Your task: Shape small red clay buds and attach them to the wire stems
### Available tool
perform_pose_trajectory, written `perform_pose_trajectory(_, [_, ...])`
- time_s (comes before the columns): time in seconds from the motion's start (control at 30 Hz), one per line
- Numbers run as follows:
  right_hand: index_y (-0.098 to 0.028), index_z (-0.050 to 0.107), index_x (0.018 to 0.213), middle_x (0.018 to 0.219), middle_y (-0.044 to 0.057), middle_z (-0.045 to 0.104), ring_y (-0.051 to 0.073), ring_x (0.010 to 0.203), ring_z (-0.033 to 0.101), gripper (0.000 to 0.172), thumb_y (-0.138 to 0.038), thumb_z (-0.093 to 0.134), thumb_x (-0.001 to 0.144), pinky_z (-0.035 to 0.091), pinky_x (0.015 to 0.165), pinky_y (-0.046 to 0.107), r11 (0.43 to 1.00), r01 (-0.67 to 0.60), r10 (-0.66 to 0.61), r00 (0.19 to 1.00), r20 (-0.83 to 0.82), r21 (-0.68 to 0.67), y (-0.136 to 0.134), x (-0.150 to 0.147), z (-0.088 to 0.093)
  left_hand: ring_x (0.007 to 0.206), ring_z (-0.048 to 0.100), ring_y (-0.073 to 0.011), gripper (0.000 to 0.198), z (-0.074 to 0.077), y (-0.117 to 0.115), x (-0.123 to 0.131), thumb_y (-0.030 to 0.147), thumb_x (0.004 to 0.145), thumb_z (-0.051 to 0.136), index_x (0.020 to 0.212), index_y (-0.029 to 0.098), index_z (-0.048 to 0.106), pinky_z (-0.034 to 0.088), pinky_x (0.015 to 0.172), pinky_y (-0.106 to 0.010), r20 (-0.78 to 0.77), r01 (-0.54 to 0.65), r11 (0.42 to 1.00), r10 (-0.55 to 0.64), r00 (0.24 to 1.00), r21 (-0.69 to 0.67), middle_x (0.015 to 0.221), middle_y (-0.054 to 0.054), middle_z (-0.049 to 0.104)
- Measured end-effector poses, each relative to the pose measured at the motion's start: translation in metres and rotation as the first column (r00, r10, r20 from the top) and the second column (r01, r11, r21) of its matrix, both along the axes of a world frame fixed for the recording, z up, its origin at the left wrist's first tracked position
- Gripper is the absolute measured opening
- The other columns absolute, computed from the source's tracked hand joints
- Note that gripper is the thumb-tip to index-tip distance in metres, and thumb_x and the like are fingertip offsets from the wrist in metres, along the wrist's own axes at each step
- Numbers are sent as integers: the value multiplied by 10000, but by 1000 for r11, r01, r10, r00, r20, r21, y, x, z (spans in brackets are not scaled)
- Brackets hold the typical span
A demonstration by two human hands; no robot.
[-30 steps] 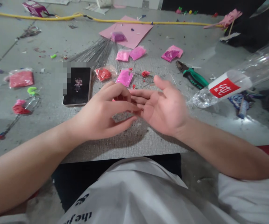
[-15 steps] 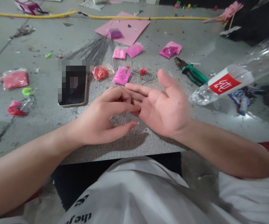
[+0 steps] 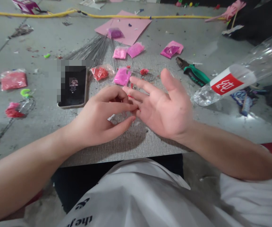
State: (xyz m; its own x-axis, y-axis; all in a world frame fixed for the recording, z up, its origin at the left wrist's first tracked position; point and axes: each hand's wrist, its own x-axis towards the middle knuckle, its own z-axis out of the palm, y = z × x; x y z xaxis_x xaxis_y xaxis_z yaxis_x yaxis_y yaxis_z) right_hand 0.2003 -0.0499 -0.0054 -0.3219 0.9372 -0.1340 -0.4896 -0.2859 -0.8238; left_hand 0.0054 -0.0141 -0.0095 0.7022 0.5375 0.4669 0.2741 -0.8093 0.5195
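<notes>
My right hand (image 3: 166, 107) lies palm up over the grey mat (image 3: 126, 142), fingers stretched out to the left; tiny red beads (image 3: 130, 95) show along its fingertips. My left hand (image 3: 103, 118) curls beside it, thumb and forefinger pinched at those fingertips, and what they pinch is too small to make out. Just beyond the hands lie a pink bead bag (image 3: 122, 76), a red bead bag (image 3: 99, 73) and a small red bead cluster on thin wire (image 3: 144, 72).
A phone (image 3: 73, 88) lies left of the hands. Green-handled pliers (image 3: 192, 75) and a tipped clear bottle with a red label (image 3: 232, 82) lie at right. A bundle of thin wires (image 3: 92, 50), more pink bags (image 3: 128, 50), pink paper (image 3: 124, 26) and a yellow cord (image 3: 55, 14) lie farther back.
My right hand's fingers have spread a little and lifted toward the pink bag. The left hand's pinch has shifted along them. The view has hardly moved.
</notes>
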Motion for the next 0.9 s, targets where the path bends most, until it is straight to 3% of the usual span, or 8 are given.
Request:
perform_pose_trajectory(0.13, [-370, 618, 1298, 1577, -10, 557, 257, 1554, 410, 512, -687, 505, 912, 445, 1207, 558, 1000, -13, 13, 1000, -25, -11, -1, 0, 2, 943, 648, -230, 287, -1, -5, 2, 209, 861, 733, 1146, 234, 763, 574, 834, -405, -31, 1, 994, -4, 1000, -106, 1032, -90, 639])
perform_pose_trajectory(0.3, [-407, 608, 1293, 1565, -31, 566, 209, 1626, 268, 504, -653, 592, 853, 382, 1259, 541, 999, -25, 23, 998, -55, -37, 1, -1, -2, 887, 658, -197, 256, -4, -11, 6, 237, 870, 739, 1121, 227, 785, 565, 800, -364, -29, -92, 962, 87, 996, -256, 1010, -71, 656])
perform_pose_trajectory(0.43, [-399, 595, 1312, 1596, -24, 534, 217, 1609, 311, 493, -622, 571, 873, 396, 1243, 559, 999, -28, 26, 997, -69, -27, 0, -1, -4, 853, 661, -175, 146, -7, -11, 10, 245, 893, 741, 1025, 228, 800, 550, 794, -346, 6, -140, 927, 151, 988, -348, 962, -52, 668])
perform_pose_trajectory(0.9, [-393, 637, 1288, 1515, -11, 606, 268, 1397, 573, 487, -671, 526, 904, 536, 1113, 526, 999, -33, 33, 997, 69, -5, -5, -2, -1, 908, 652, -201, 86, -7, -12, 9, 194, 881, 724, 941, 233, 771, 555, 816, -370, 19, -50, 926, 62, 998, -375, 1001, -65, 657])
